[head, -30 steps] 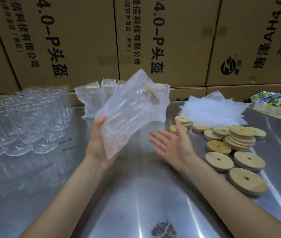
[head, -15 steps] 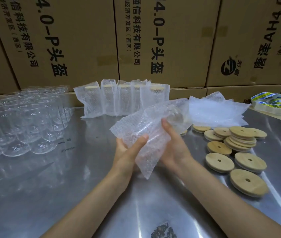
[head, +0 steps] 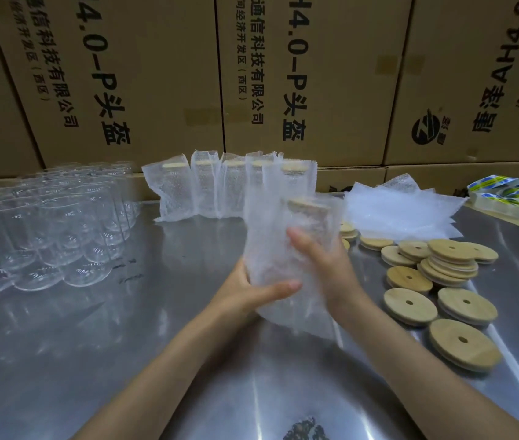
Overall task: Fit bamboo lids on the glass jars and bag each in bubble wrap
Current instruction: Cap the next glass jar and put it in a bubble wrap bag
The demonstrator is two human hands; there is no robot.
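A lidded glass jar in a bubble wrap bag [head: 286, 249] stands nearly upright above the steel table, its bamboo lid showing at the top. My left hand [head: 251, 290] grips its lower part, thumb across the front. My right hand [head: 321, 262] holds its right side, fingers curled round it. Several bagged jars [head: 220, 192] stand in a row at the back. Bare glass jars [head: 45, 230] crowd the left. Loose bamboo lids [head: 442, 281] lie at the right, behind them a pile of empty bubble wrap bags [head: 401, 211].
Stacked cardboard boxes [head: 156, 74] form a wall right behind the steel table [head: 124, 360]. Rolls of stickers [head: 515, 195] lie at the far right edge. A dark mark [head: 305, 430] sits on the table near the front edge.
The bagged jar went from tilted in my left hand alone to lying across both hands, and now stands nearly upright, held by both hands lower and more to the right.
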